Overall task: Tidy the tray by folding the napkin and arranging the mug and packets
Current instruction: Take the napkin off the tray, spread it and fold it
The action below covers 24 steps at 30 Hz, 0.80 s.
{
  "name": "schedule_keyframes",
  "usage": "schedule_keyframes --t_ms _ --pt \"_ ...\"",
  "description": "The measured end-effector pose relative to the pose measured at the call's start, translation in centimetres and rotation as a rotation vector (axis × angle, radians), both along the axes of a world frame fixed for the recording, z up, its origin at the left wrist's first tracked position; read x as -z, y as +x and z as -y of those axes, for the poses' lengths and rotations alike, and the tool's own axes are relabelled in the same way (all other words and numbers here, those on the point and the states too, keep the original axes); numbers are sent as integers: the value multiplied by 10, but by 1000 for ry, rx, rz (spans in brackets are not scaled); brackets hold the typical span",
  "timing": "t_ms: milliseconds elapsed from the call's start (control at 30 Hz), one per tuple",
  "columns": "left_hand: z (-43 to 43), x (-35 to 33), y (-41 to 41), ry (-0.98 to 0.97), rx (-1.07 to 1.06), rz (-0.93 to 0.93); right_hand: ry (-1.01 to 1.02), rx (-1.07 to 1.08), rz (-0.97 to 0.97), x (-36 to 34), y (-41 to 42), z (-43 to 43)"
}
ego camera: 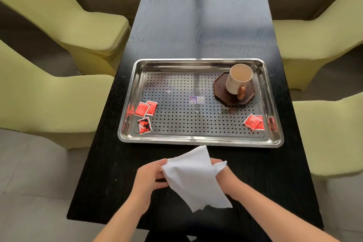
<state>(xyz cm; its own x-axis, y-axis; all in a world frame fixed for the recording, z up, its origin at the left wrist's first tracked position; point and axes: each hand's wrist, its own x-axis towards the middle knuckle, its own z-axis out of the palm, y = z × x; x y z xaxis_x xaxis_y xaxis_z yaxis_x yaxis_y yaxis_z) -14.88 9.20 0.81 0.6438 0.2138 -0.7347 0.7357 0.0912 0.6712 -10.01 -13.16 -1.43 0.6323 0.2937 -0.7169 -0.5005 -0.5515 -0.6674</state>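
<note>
The napkin (pixel 194 179) is up off the black table (pixel 196 25), crumpled, just in front of the tray (pixel 200 141). The left hand (pixel 151 178) pinches its left edge, and the right hand (pixel 223 176) grips the other side, mostly hidden by it. In the tray, the mug (pixel 238 79) sits on a coaster (pixel 222 88) at far right, with red packets (pixel 145 110) in both near corners.

A lounge or café seating area: a narrow black bench (pixel 196 25) flanked by four yellow-green armchairs (pixel 94 31), carrying a steel serving tray (pixel 196 139) with a mug (pixel 231 84)
</note>
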Motion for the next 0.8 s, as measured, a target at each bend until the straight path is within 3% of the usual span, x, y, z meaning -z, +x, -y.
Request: schedule_keyframes --t_ms 167,300,400,500,633,700,800 --pt "8 35 -8 322 256 29 -97 82 78 3 -2 18" --pt "23 45 -9 615 436 45 -143 382 53 3 1 38" --pt "29 48 -10 761 569 8 -56 609 36 2 5 47" --pt "26 51 -7 760 579 29 82 781 -35 2 11 45" --pt "15 45 10 554 291 110 315 1047 -207 1 21 38" --pt "11 39 25 425 23 52 400 1157 -261 1 25 36" --pt "7 34 49 73 -407 -40 506 1300 -289 2 31 35"
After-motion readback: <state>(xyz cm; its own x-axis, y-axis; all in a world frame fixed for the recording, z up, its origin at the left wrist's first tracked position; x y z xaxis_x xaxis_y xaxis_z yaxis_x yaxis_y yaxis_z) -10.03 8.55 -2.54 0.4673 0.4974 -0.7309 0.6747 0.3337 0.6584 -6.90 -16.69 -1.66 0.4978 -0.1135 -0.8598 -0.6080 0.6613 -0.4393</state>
